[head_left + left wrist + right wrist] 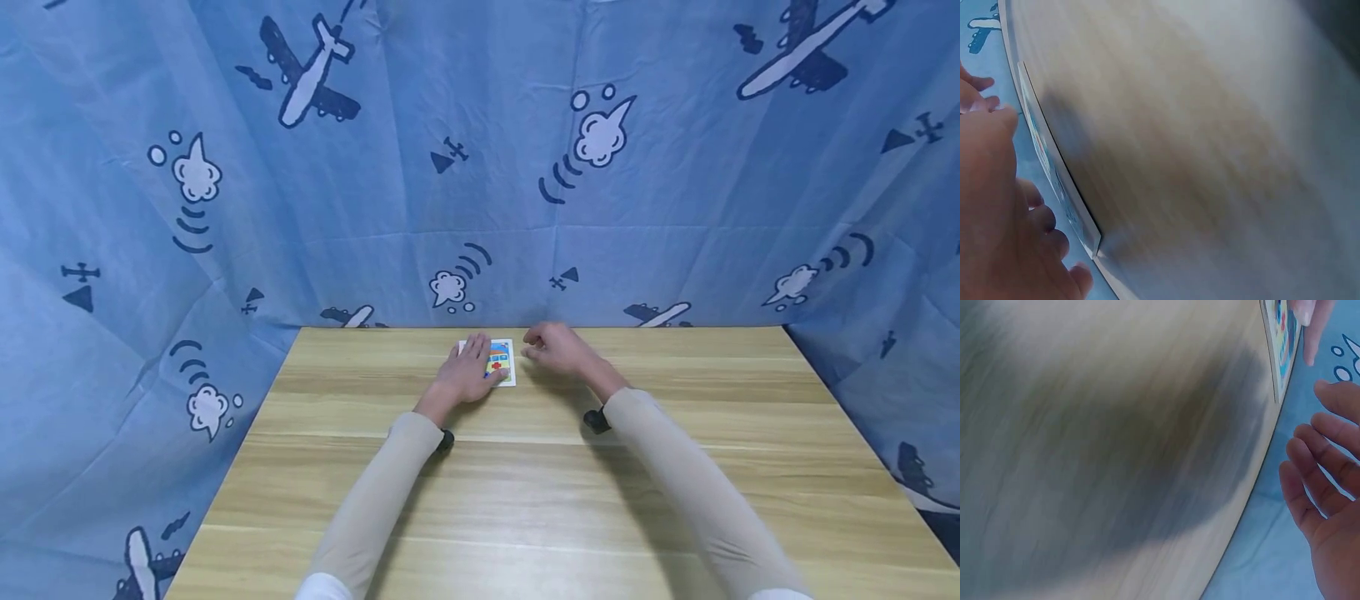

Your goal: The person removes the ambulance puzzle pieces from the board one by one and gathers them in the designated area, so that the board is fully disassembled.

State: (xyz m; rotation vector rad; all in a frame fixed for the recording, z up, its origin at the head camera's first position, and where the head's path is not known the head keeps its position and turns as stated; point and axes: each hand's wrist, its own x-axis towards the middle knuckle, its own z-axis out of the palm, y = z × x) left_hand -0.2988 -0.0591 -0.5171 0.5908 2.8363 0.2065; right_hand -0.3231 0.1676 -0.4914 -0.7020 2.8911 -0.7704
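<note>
A small flat picture board (504, 357) with a white border lies near the back of the table. Its colourful print includes a red cross, and its left part is hidden under my left hand (469, 372). That hand spreads over the board with fingers extended and the thumb across its lower part. In the left wrist view the board (1060, 169) shows as a thin slab with a pale edge. Just right of it is my right hand (558, 347), raised above the table, fingers loosely bent and nothing in them. The right wrist view shows its palm and a gap to the board (1281, 347).
The wood-grain table (525, 500) ends at a blue curtain (495, 200) printed with planes and clouds, close behind both hands. More curtain hangs at the left and right. Dark wrist devices (597, 421) sit below both sleeves.
</note>
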